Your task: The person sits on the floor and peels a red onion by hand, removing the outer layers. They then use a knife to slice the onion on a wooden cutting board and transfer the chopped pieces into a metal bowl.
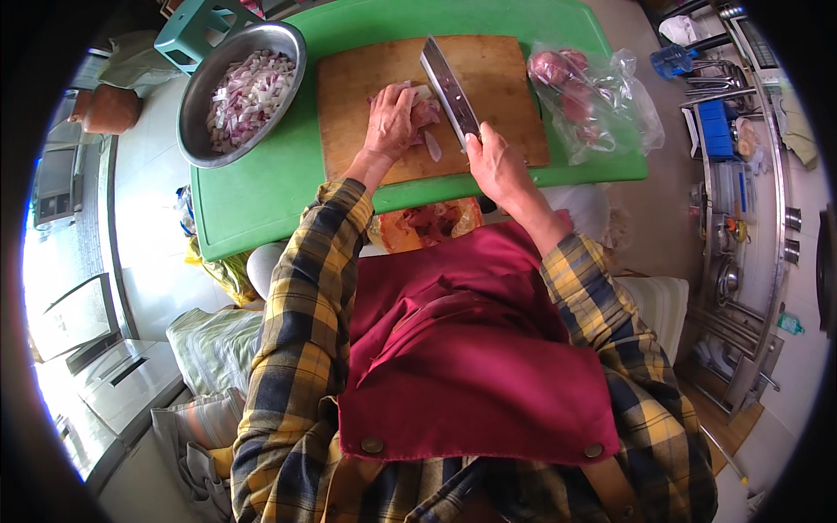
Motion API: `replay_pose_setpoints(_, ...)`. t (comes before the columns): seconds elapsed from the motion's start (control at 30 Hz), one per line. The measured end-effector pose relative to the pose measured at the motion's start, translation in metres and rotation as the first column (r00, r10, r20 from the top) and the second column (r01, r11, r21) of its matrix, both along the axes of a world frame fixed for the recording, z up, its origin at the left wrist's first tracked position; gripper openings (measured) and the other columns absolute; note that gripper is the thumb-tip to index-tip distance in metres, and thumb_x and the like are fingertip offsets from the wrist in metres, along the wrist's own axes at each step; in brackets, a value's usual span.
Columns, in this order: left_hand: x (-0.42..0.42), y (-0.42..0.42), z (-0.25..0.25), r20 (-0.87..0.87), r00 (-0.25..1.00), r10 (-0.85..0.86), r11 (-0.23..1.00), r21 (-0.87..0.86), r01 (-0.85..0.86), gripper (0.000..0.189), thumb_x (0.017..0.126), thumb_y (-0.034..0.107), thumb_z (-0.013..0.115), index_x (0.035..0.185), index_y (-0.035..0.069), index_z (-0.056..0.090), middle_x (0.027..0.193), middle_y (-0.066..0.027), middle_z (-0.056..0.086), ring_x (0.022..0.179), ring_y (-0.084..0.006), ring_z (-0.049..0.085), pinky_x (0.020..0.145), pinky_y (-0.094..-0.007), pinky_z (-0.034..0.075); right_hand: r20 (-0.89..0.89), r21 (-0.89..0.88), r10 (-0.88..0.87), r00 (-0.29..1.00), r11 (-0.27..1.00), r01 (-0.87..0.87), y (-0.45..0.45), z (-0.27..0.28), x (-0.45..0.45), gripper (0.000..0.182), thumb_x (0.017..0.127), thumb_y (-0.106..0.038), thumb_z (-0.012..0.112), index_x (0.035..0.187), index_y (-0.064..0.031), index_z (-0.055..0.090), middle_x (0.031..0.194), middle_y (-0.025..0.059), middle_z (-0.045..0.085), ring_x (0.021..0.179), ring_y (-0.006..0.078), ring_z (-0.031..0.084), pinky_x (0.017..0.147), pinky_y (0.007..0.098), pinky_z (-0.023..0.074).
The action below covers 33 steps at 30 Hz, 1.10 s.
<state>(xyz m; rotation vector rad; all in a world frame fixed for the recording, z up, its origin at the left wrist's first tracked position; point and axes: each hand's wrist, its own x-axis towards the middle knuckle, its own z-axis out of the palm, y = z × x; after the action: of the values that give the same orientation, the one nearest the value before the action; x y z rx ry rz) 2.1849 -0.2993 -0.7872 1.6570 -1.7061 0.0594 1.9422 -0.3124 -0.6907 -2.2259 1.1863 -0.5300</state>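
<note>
On a wooden cutting board (484, 59), my left hand (389, 121) rests on pieces of red onion (426, 112), its fingers covering part of them. A narrow onion slice (432, 146) lies just below these pieces. My right hand (495, 157) grips the handle of a broad cleaver (450, 88). The blade slants up and to the left, beside the onion, with small bits stuck to its face. At the left, a steel bowl (297, 62) holds many diced red onion pieces (252, 98).
The board lies on a green table (261, 196). Whole red onions (556, 68) are in a clear plastic bag (628, 111) at its right. Below the near edge, an orange-lined container (392, 235) holds onion scraps. A teal stool (193, 29) stands behind the bowl; a metal rack (775, 196) is far right.
</note>
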Motion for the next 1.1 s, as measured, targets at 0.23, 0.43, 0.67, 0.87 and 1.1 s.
replay_pose_setpoints(0.23, -0.001, -0.006, 0.002, -0.033, 0.999, 0.020, 1.000, 0.004, -0.020, 0.032, 0.101, 0.025, 0.072, 0.128, 0.009, 0.068, 0.136, -0.0145, 0.068, 0.127, -0.0394, 0.064, 0.110, -0.0531, 0.048, -0.040, -0.016, 0.033, 0.999, 0.999, -0.033, -0.001, -0.002, 0.006, 0.028, 0.111, -0.026, 0.057, 0.102, 0.0000, 0.059, 0.087, 0.0300, 0.072, 0.079, 0.0523, 0.070, 0.070, 0.0590, 0.0557)
replay_pose_setpoints(0.43, 0.002, 0.006, 0.003, 0.036, 0.996, 0.086, 0.996, -0.024, -0.085, 0.027, 0.103, 0.025, 0.069, 0.125, 0.011, 0.070, 0.132, -0.0121, 0.071, 0.123, -0.0369, 0.065, 0.114, -0.0555, 0.043, -0.086, 0.153, 0.069, 0.994, 0.987, -0.055, -0.013, -0.001, 0.017, 0.032, 0.111, -0.029, 0.057, 0.102, 0.0023, 0.059, 0.094, 0.0342, 0.071, 0.090, 0.0554, 0.069, 0.076, 0.0604, 0.0538)
replay_pose_setpoints(0.67, -0.001, -0.003, 0.004, 0.019, 0.996, 0.091, 0.996, -0.013, -0.090, 0.025, 0.103, 0.023, 0.067, 0.124, 0.010, 0.070, 0.127, -0.0113, 0.072, 0.119, -0.0364, 0.067, 0.114, -0.0537, 0.043, -0.005, 0.006, -0.030, 1.000, 1.000, 0.030, -0.006, -0.034, 0.015, 0.029, 0.110, -0.026, 0.059, 0.100, 0.0015, 0.057, 0.088, 0.0321, 0.071, 0.081, 0.0543, 0.069, 0.071, 0.0588, 0.0560)
replay_pose_setpoints(0.87, -0.002, 0.003, 0.004, 0.045, 0.994, 0.097, 0.995, -0.043, -0.095, 0.023, 0.102, 0.022, 0.068, 0.122, 0.010, 0.070, 0.126, -0.0111, 0.073, 0.117, -0.0350, 0.067, 0.112, -0.0521, 0.045, 0.003, -0.002, 0.037, 0.999, 0.999, -0.037, 0.004, 0.007, 0.010, 0.028, 0.111, -0.024, 0.058, 0.098, 0.0009, 0.056, 0.086, 0.0310, 0.071, 0.078, 0.0527, 0.069, 0.069, 0.0578, 0.0550)
replay_pose_setpoints(1.1, 0.001, -0.002, 0.006, 0.053, 0.994, 0.097, 0.995, -0.014, -0.097, 0.021, 0.104, 0.026, 0.067, 0.118, 0.010, 0.071, 0.124, -0.0109, 0.072, 0.118, -0.0354, 0.066, 0.112, -0.0519, 0.044, -0.060, 0.271, 0.049, 0.997, 0.962, -0.031, -0.019, 0.008, 0.015, 0.034, 0.110, -0.027, 0.057, 0.100, 0.0046, 0.062, 0.087, 0.0356, 0.069, 0.083, 0.0565, 0.068, 0.072, 0.0589, 0.0553)
